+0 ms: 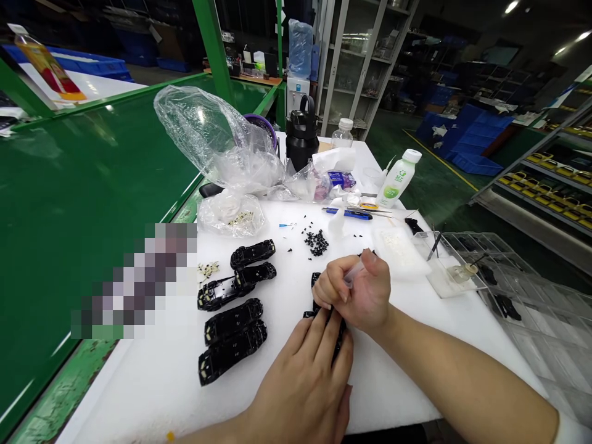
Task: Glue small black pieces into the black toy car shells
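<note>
Standing by, I take the left hand as the centre of the dial. At ten o'clock lie black car-shaped shells on the white bench; I'd judge them light, stiff and rather slick from their gloss, best lifted by the long sides, sparing the small fittings at their ends. The left hand itself lies palm down, fingers stretched over a dark piece; whether it grips or merely steadies, I cannot tell. Loose black bits sit at twelve, likely nearly weightless and easily scattered, so fingertips or tweezers would suit. The dark piece, mostly hidden, runs under the fingertips towards twelve; probably hard and light, it should be held at its edges. At one o'clock the right hand is curled around a translucent item, perhaps soft plastic, wanting a gentle squeeze.
</note>
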`<control>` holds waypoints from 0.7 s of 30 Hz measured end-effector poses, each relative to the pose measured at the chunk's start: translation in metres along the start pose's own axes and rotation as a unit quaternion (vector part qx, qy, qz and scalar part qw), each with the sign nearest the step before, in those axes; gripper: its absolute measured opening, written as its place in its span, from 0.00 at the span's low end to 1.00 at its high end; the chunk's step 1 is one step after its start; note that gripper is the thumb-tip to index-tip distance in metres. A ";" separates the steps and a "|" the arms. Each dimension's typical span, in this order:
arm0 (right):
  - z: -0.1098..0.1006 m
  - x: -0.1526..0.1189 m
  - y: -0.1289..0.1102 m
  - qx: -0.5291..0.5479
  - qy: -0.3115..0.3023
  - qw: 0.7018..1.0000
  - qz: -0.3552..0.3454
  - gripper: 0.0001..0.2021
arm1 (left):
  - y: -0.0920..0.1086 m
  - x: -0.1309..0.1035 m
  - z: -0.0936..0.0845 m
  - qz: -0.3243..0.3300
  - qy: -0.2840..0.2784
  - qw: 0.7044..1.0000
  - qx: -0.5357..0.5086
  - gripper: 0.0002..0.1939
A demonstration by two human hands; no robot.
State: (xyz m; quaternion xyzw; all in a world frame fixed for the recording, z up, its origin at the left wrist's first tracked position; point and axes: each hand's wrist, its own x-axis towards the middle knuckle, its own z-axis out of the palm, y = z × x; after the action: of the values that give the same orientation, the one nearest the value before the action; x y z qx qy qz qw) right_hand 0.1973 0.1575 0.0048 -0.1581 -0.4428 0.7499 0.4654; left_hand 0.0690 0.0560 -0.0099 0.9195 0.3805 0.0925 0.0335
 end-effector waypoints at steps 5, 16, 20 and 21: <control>0.000 0.000 0.000 0.007 -0.013 1.000 -0.001 0.30 | 0.001 0.001 -0.004 -0.007 -0.011 1.000 -0.002 0.29; -0.001 -0.002 -0.001 0.000 -0.023 1.000 -0.004 0.29 | 0.001 0.001 -0.004 -0.001 -0.009 1.000 0.008 0.29; 0.000 -0.001 -0.001 0.004 -0.026 1.000 -0.010 0.29 | 0.001 0.001 -0.003 -0.001 -0.004 1.000 0.015 0.30; 0.000 -0.001 -0.001 0.003 -0.026 1.000 -0.010 0.29 | 0.000 0.001 -0.003 -0.001 -0.003 1.000 0.017 0.30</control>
State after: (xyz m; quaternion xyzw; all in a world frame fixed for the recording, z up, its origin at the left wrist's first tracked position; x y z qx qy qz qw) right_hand 0.1984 0.1563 0.0057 -0.1331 -0.4542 0.7505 0.4613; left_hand 0.0695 0.0564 -0.0064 0.9199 0.3827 0.0832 0.0195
